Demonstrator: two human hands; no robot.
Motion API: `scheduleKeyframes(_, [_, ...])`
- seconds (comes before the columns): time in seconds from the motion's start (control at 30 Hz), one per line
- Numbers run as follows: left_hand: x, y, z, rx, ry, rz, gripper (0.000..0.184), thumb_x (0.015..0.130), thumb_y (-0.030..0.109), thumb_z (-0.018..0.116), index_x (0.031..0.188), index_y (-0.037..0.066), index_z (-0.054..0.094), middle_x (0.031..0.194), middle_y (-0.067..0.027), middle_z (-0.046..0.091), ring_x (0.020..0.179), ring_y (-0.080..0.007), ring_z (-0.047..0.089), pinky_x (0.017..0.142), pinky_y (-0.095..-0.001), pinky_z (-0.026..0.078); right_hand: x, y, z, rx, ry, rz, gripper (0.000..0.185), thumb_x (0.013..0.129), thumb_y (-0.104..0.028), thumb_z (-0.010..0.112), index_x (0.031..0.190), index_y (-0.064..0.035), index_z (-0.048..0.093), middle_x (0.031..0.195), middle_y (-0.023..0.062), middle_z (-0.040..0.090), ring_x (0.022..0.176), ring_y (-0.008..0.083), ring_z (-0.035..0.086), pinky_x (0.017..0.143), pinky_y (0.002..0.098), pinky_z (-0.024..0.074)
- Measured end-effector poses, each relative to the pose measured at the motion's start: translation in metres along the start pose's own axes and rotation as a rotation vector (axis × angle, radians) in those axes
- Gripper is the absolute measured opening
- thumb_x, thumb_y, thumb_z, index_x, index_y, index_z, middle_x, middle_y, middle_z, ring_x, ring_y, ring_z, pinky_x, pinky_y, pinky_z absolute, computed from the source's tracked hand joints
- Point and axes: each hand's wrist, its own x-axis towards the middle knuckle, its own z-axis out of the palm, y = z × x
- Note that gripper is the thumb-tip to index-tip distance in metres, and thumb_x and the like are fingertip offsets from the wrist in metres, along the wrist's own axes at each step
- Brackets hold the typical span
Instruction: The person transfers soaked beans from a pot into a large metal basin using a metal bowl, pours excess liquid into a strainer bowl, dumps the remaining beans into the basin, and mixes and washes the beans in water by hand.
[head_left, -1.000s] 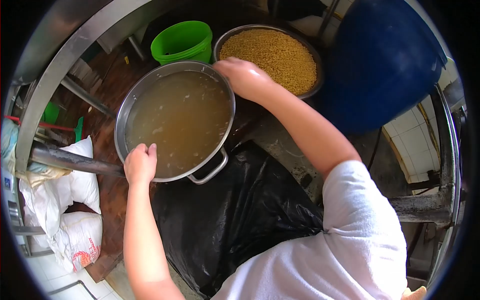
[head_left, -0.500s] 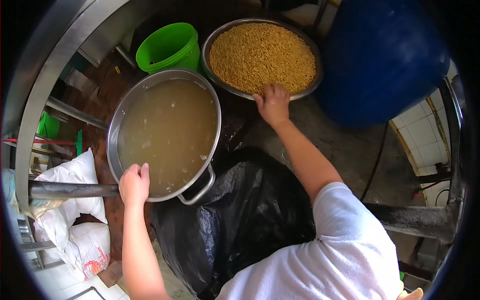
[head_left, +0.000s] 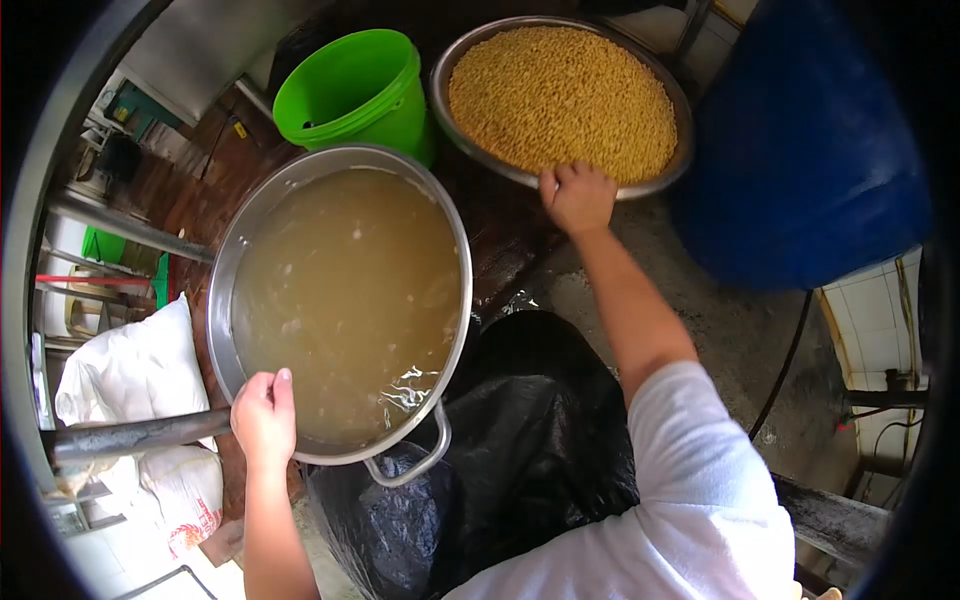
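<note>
My left hand [head_left: 265, 418] is closed on the near left rim of a large metal pot [head_left: 463, 300], its thumb over the edge. Cloudy brownish liquid [head_left: 345, 300] with small pale bits fills much of the pot. A loop handle [head_left: 425, 460] sticks out from the pot's near side. My right hand [head_left: 582, 200] grips the near rim of a wide metal basin [head_left: 684, 150], fingertips over the edge by the grain. Heaped yellowish grains or beans [head_left: 560, 95] fill this basin, their exact kind unclear.
A green bucket [head_left: 400, 115] stands behind the pot, beside the basin. At right is a big blue barrel [head_left: 800, 170]. Black plastic sheeting [head_left: 540, 420] lies in front of me. White sacks [head_left: 140, 370] and a metal bar [head_left: 140, 434] are at left.
The view has shifted and come closer. The pot looks larger and reaches lower in the frame; the basin sits farther up and right. Both hands stay on the rims.
</note>
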Motion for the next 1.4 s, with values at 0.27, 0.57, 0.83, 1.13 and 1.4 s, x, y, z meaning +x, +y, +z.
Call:
scheduleKeyframes(0.27, [-0.008, -0.007, -0.003, 0.015, 0.049, 0.117, 0.037, 0.098, 0.033, 0.065, 0.079, 0.001, 0.063, 0.08, -0.0206, 0.066, 0.078, -0.043, 0.064, 0.073, -0.0504, 0.049, 0.113, 0.06, -0.008, 0.034, 0.083, -0.043, 0.03, 0.099, -0.031, 0.061, 0.1, -0.0059, 0.077, 0.101, 0.0162, 0.074, 0.102, 0.0409, 0.067, 0.093, 0.0508, 0.0531])
scheduleKeyframes(0.57, [-0.012, -0.005, -0.014, 0.014, 0.061, 0.078, 0.037, 0.098, 0.036, 0.062, 0.083, 0.003, 0.067, 0.087, -0.0218, 0.07, 0.088, -0.0433, 0.068, 0.08, -0.0538, 0.052, 0.073, -0.072, -0.149, 0.625, -0.181, -0.213, 0.023, 0.095, -0.022, 0.068, 0.102, -0.0005, 0.073, 0.099, 0.0215, 0.073, 0.096, 0.0399, 0.07, 0.087, 0.045, 0.0555])
scheduleKeyframes(0.83, [-0.013, -0.003, -0.019, 0.027, -0.005, 0.078, 0.036, 0.098, 0.034, 0.06, 0.087, 0.001, 0.068, 0.096, -0.0223, 0.072, 0.095, -0.0423, 0.069, 0.088, -0.0524, 0.053, 0.062, -0.208, -0.183, 0.438, -0.778, -0.793, 0.023, 0.091, -0.026, 0.068, 0.099, -0.0064, 0.075, 0.099, 0.0178, 0.074, 0.096, 0.0377, 0.071, 0.087, 0.0455, 0.056])
scheduleKeyframes(1.13, [-0.012, -0.01, -0.015, 0.059, -0.003, 0.092, 0.034, 0.096, 0.031, 0.061, 0.093, -0.001, 0.073, 0.099, -0.0239, 0.073, 0.099, -0.0413, 0.07, 0.092, -0.0509, 0.054, 0.027, -0.393, -0.179, 0.54, -0.674, -0.951, 0.035, 0.092, -0.032, 0.064, 0.104, -0.0017, 0.077, 0.108, 0.0207, 0.075, 0.103, 0.0371, 0.072, 0.095, 0.0466, 0.0557])
scheduleKeyframes(1.4, [-0.007, -0.013, -0.017, 0.053, -0.073, 0.051, 0.036, 0.096, 0.036, 0.062, 0.093, 0.003, 0.074, 0.097, -0.0233, 0.073, 0.099, -0.0401, 0.07, 0.091, -0.0497, 0.054, 0.007, -0.488, -0.143, 0.466, -0.864, -0.976, 0.03, 0.085, -0.02, 0.064, 0.097, 0.0033, 0.078, 0.108, 0.0278, 0.073, 0.104, 0.0399, 0.072, 0.094, 0.048, 0.0558])
